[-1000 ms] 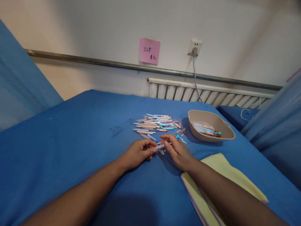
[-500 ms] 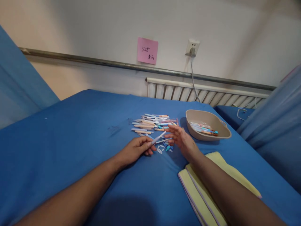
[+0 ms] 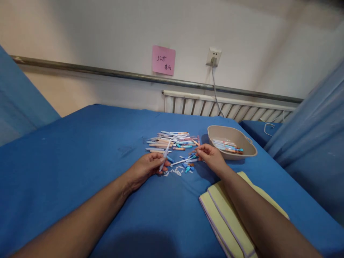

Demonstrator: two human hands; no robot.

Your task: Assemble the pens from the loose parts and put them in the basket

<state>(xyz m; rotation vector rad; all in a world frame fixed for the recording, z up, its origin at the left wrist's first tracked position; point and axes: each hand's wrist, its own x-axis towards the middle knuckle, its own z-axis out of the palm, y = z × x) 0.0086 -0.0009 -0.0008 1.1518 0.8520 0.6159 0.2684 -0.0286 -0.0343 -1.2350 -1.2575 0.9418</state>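
My left hand [image 3: 149,166] is closed around a slim, pale lavender pen barrel [image 3: 165,156], which tilts upward with its narrow end at the top. Over the small-parts pile, my right hand [image 3: 212,157] has thumb and fingertips drawn together; whatever may be between them is too small to make out. Just left of those fingertips lie loose blue pen parts [image 3: 188,167] and a thin white refill [image 3: 180,162]. Tiny white pieces [image 3: 176,172] are scattered nearer me. Behind both hands, several pen barrels [image 3: 162,143] in peach, white and blue lie in a heap.
A beige basin [image 3: 232,132] holding finished-looking pens [image 3: 227,146] stands right of the heap. Folded yellow cloth [image 3: 223,211] lies under my right forearm. Blue sheet [image 3: 80,150] covers the surface. A radiator [image 3: 193,104], wall rail and blue curtains border it.
My left hand has moved slightly left and turned the barrel more upright. My right hand's spread fingers have come down to the small parts and closed together.
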